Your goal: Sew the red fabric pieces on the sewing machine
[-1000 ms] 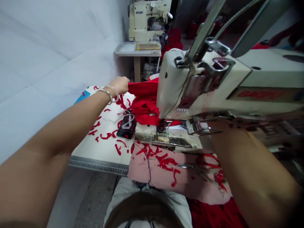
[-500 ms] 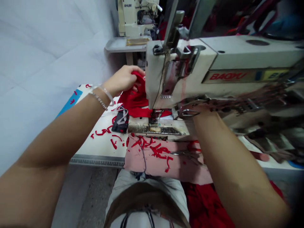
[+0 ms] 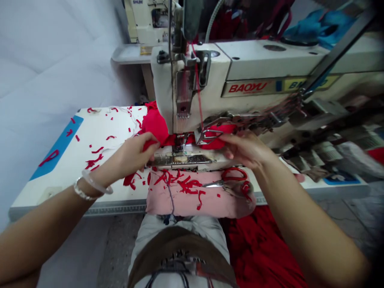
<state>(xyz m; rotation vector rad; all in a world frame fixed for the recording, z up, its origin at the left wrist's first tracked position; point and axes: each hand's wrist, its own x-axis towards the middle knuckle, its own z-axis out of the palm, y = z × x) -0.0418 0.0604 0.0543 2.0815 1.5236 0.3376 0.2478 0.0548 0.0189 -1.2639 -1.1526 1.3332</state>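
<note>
- A cream BAOYU sewing machine [image 3: 192,80] fills the upper right, with a second sewing machine [image 3: 144,20] well behind it.
- The white surface [image 3: 114,196] under the machine carries scattered red scraps [image 3: 93,162] and a blue strip [image 3: 57,148].
- A heap of red cloth [image 3: 261,248] lies on the floor, right of the person's knees.
- Red fabric [image 3: 154,126] bunches beside the machine head and runs under the presser foot [image 3: 207,137], behind the needle plate [image 3: 180,159].
- The left hand [image 3: 132,154] has its grip clamped on the fabric's near edge.
- The right hand [image 3: 244,148] has its grip apart, fingers curved just beside the fabric.
- A folded pink cloth [image 3: 168,202] sits below the needle plate, with steel scissors [image 3: 214,184] lying on it.
</note>
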